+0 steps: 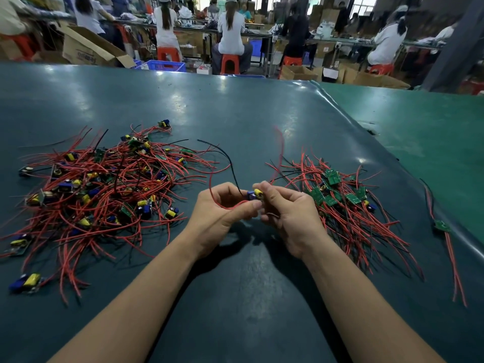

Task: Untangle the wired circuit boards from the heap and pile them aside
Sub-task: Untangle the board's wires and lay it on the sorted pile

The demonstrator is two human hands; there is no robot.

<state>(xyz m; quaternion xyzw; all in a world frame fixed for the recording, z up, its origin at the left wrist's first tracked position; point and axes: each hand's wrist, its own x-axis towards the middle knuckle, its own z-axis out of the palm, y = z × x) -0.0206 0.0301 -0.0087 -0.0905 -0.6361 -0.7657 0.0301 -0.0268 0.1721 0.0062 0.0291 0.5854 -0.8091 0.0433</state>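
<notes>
While both hands meet above the table (248,106), the left hand (225,213) pinches a red wire loop and the right hand (285,213) grips the small circuit board (255,195) between fingertips, probably so its leads can be drawn straight and free. The tangled heap (104,184) lies to the left; the sorted pile (340,200), boards mostly green side up, sits just right of the hands, likely for a short carry. One stray board (442,226) lies further right

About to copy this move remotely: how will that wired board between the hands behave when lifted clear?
The circuit board is small, so probably light. Its red wire already loops between the fingers, so likely floppy. Its black wire trails toward the heap, so may snag.
</notes>
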